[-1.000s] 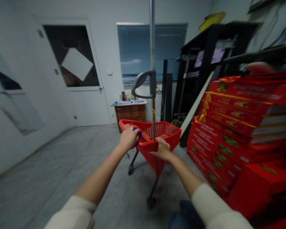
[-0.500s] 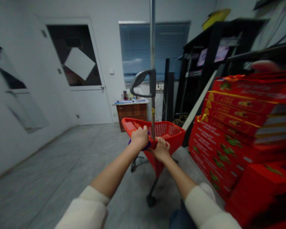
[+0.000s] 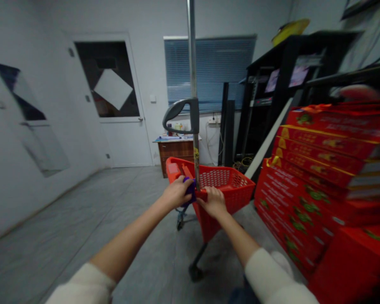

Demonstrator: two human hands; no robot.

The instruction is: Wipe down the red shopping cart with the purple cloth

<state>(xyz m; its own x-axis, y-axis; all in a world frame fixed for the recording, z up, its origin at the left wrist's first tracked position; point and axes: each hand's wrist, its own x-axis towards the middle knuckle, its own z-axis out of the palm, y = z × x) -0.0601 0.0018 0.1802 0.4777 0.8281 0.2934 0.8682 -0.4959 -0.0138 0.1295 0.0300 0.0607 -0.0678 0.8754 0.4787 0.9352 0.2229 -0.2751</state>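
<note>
A red plastic basket cart (image 3: 231, 188) on dark wheels stands in front of me, with a metal pole (image 3: 192, 55) rising from it and a grey looped handle (image 3: 180, 116) on the pole. Left of the pole's base, my left hand (image 3: 177, 192) is closed on a purple cloth (image 3: 190, 192) against the cart's rim. My right hand (image 3: 214, 202) grips the near rim just right of the pole, fingers over the edge.
Red boxes (image 3: 291, 202) are stacked close on the right, beside a black rack (image 3: 281, 55). A small wooden cabinet (image 3: 176, 152) stands behind the cart. At the back left is a white door (image 3: 123, 141), and a mirror-like panel hangs on the left wall.
My left hand has shifted left and a little down, and more of the purple cloth shows. The cart and its pole have turned slightly; the view has moved too. My right hand stays on the rim.
</note>
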